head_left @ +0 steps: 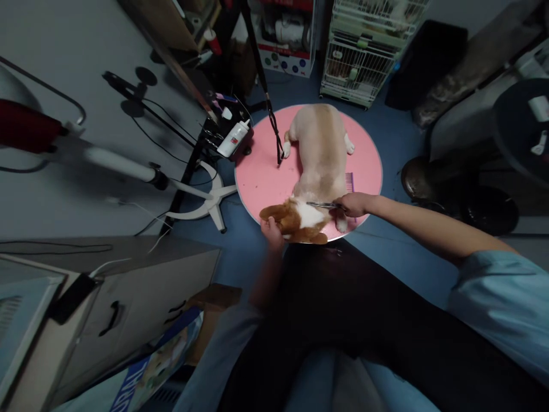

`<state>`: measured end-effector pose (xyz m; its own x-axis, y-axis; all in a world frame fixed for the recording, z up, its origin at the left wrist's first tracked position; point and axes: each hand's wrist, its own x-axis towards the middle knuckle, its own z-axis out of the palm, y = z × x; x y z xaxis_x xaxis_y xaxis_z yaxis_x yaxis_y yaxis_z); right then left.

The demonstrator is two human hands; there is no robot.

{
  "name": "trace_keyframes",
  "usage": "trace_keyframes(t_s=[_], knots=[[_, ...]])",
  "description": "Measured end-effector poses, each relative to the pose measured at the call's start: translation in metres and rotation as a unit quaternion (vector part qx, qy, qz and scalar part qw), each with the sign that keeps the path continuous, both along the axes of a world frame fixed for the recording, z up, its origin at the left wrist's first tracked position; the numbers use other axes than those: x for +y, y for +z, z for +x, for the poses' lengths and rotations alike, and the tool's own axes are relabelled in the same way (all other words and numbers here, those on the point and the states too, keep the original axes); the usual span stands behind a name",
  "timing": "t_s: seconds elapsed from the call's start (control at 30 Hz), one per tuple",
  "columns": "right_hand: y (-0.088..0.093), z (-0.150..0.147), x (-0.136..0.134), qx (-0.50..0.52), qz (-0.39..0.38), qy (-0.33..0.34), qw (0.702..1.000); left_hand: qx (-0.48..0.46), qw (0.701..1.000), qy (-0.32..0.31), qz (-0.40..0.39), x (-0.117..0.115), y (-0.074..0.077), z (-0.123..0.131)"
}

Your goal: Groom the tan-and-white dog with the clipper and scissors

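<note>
A tan and white dog [319,160] lies on a round pink table [261,177], its head toward me at the near edge. My left hand [272,232] cups the dog's head from the left side, fingers curled against it. My right hand [354,204] is closed on metal scissors [322,204], whose blades point left at the white fur of the dog's neck. A purple comb [350,183] lies on the table just beyond my right hand.
A black leash [274,129] hangs from an arm down to the table. A white bottle [233,139] and tools sit in a tray at the table's left. A white stand base [212,200], grey cabinet [120,309], wire cage [364,51] and black stool [454,194] surround it.
</note>
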<state>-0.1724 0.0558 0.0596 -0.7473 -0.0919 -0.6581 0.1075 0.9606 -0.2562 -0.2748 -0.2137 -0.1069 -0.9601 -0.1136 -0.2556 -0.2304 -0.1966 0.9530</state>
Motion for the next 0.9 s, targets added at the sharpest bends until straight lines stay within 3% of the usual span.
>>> trace_keyframes(t_s=[0.33, 0.53, 0.7, 0.9], knots=[[0.036, -0.032, -0.008, -0.15, -0.063, -0.005, 0.987, 0.048, 0.993, -0.078, -0.078, -0.022, -0.003, 0.023], [0.052, -0.058, -0.029, -0.207, -0.017, -0.047, 0.977, 0.072, 0.981, -0.134, -0.123, -0.03, -0.007, 0.039], [0.056, -0.078, -0.028, -0.264, 0.003, -0.065, 0.962, 0.159, 0.949, -0.221, -0.156, -0.044, -0.008, 0.05], [0.059, -0.099, -0.033, -0.314, 0.017, -0.093, 0.945, 0.269, 0.911, -0.285, -0.131, -0.051, 0.0, 0.052]])
